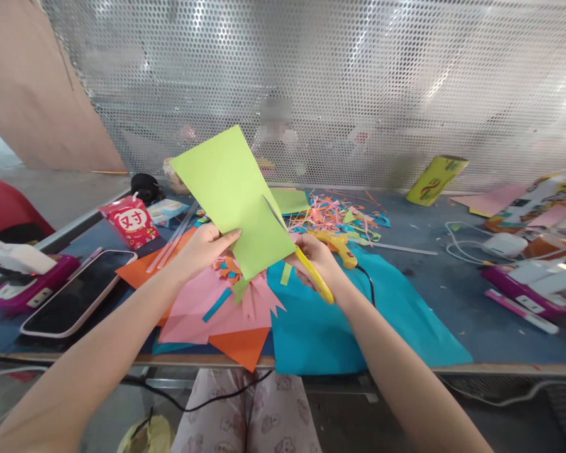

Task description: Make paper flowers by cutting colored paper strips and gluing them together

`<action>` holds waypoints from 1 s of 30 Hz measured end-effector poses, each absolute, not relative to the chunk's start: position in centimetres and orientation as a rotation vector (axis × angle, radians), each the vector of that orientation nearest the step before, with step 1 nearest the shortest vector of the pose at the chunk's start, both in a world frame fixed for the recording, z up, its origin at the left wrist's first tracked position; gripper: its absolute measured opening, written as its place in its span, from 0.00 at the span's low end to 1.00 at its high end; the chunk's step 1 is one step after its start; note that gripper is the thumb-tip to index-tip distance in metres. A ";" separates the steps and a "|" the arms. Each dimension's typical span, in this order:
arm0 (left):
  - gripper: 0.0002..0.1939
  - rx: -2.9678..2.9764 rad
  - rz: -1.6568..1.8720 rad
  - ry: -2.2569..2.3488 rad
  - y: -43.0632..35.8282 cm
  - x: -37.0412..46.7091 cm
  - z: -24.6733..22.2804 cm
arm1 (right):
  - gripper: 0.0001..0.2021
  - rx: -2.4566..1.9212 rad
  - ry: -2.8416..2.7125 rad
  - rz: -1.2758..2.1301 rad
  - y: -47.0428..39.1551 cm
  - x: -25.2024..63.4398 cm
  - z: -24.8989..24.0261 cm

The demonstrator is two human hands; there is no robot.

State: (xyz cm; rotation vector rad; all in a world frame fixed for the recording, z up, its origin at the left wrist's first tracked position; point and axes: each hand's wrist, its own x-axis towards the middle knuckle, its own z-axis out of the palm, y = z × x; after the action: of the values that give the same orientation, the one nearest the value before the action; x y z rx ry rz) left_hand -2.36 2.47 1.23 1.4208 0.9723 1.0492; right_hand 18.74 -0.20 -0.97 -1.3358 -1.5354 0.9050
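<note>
My left hand [212, 245] grips a light green sheet of paper [226, 189] by its lower left part, thumb on top. The sheet is held up, tilted, above the table. In my right hand [318, 258] is a pair of scissors [315, 275] with yellow handles, its blade lying along the sheet's right edge. Beneath the paper are pink paper [193, 311] with cut points, orange paper [243, 346] and a large blue sheet [321, 333]. A yellow glue gun [342, 246] lies just behind my right hand.
Coloured paper scraps [334, 214] are heaped at the back. To the left are a phone [80, 292], a red snack packet [129, 220] and a purple power strip [38, 289]. Rightward stand a yellow can [436, 180] and another purple power strip [523, 292]. A perforated metal panel [311, 75] rises behind the table.
</note>
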 end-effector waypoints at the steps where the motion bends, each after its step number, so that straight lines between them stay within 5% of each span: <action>1: 0.26 1.421 1.053 0.969 2.5 -2.3 1.3 | 0.19 -1.342 -1.531 0.907 -0.2 18.7 -0.9; 30: 0.22 1.501 0.952 0.954 1.9 -2.2 1.4 | 0.12 -1.249 -1.493 0.985 -0.3 18.6 -0.9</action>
State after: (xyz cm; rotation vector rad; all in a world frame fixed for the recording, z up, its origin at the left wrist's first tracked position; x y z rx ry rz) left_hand -2.24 1.93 1.39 1.5013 0.9539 0.9518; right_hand 18.64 -0.27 -0.87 -1.2487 -1.4933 0.9853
